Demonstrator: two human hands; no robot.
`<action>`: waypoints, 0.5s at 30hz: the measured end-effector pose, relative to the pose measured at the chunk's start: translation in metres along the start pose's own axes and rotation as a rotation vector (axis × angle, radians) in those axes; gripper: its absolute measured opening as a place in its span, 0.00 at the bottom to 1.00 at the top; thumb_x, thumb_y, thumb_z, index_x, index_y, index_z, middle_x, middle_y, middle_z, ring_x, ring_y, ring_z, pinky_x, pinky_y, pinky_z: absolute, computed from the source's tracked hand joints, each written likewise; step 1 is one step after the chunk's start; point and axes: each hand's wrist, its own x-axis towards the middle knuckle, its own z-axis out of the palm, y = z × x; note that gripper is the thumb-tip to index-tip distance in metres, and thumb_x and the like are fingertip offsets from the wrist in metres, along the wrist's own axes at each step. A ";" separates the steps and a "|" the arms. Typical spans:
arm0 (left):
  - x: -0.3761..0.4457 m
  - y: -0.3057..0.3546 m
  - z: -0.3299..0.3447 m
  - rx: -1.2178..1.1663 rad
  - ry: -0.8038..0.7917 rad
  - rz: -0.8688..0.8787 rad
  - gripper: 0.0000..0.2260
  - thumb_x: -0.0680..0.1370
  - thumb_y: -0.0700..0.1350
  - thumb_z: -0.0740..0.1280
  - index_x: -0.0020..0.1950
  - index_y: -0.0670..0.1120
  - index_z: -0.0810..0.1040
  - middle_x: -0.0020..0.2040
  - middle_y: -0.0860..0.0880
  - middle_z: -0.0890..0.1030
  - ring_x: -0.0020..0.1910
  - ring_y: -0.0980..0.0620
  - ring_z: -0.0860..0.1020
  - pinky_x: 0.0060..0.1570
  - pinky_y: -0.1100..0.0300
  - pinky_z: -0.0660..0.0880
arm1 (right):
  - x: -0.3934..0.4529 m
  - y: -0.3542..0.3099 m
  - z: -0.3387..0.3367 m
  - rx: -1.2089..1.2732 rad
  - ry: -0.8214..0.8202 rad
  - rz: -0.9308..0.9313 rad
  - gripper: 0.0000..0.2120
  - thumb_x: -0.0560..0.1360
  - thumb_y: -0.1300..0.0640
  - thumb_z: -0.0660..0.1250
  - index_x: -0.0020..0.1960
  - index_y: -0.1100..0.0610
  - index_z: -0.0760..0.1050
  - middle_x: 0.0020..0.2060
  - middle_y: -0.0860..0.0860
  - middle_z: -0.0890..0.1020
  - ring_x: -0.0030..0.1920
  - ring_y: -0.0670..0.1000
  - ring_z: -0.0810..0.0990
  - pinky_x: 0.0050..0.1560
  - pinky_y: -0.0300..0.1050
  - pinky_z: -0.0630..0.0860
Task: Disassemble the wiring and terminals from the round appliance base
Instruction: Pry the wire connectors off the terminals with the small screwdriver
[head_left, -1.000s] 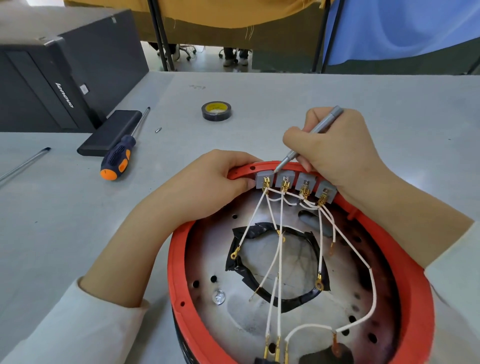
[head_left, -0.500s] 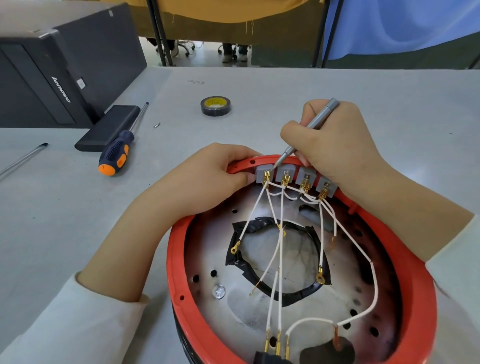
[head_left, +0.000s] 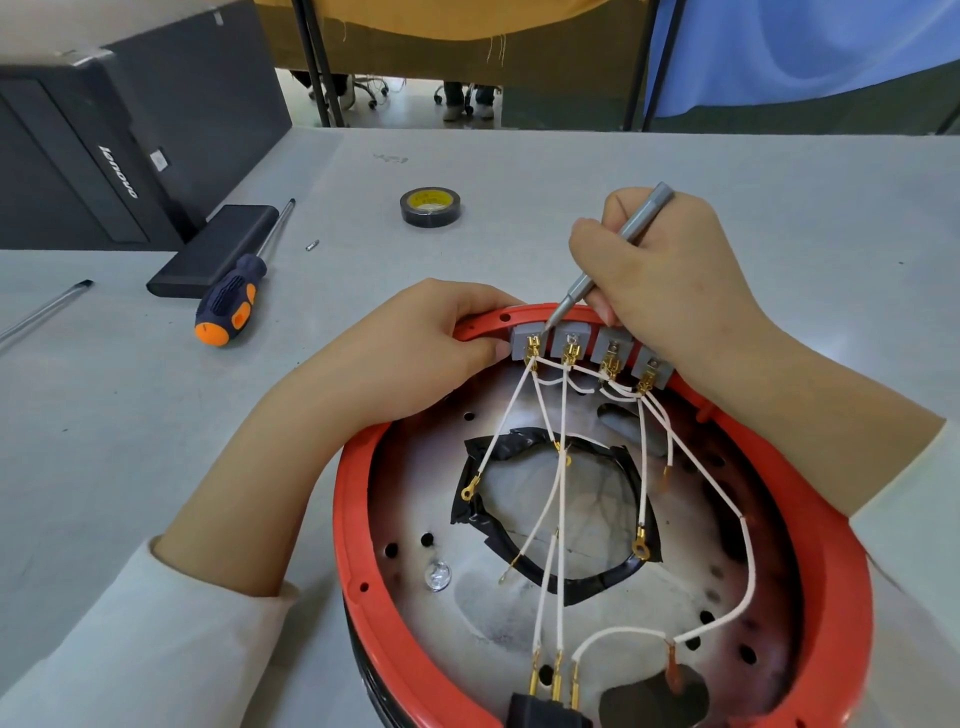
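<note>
Base (head_left: 831, 587) at 6 o'clock; left hand (head_left: 415, 353) grips rim, right hand (head_left: 670, 280) pinches driver (head_left: 597, 270), tip on terminals (head_left: 587, 348) at 12. Wires (head_left: 561, 519) thin, floppy; likely best pulled at stiff brass lugs.

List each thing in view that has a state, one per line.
Left hand: gripping the red rim of the base.
Right hand: holding the grey screwdriver, tip at the leftmost grey terminal block.
White wires: attached at the blocks; several ring ends loose.
Orange-handled screwdriver: lying on the table, untouched.
Tape roll: lying flat.
</note>
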 end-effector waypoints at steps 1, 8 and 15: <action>0.000 0.000 0.000 -0.001 -0.002 0.001 0.11 0.78 0.44 0.65 0.58 0.56 0.79 0.49 0.53 0.83 0.50 0.51 0.80 0.56 0.49 0.74 | 0.000 0.000 0.000 0.001 0.001 0.004 0.14 0.75 0.64 0.62 0.31 0.61 0.65 0.23 0.59 0.67 0.18 0.44 0.67 0.23 0.35 0.68; -0.001 0.000 0.000 0.006 -0.001 0.003 0.12 0.78 0.44 0.64 0.58 0.57 0.79 0.50 0.53 0.83 0.50 0.51 0.80 0.56 0.50 0.74 | 0.000 0.001 0.000 0.001 0.002 0.004 0.16 0.77 0.63 0.61 0.31 0.59 0.64 0.22 0.56 0.67 0.19 0.45 0.68 0.24 0.35 0.69; 0.000 -0.001 0.002 0.011 0.007 0.008 0.11 0.78 0.44 0.65 0.57 0.57 0.79 0.49 0.54 0.83 0.50 0.52 0.80 0.56 0.50 0.74 | -0.003 0.000 0.002 -0.022 -0.031 -0.036 0.19 0.81 0.58 0.58 0.32 0.63 0.66 0.22 0.55 0.67 0.20 0.45 0.68 0.26 0.38 0.69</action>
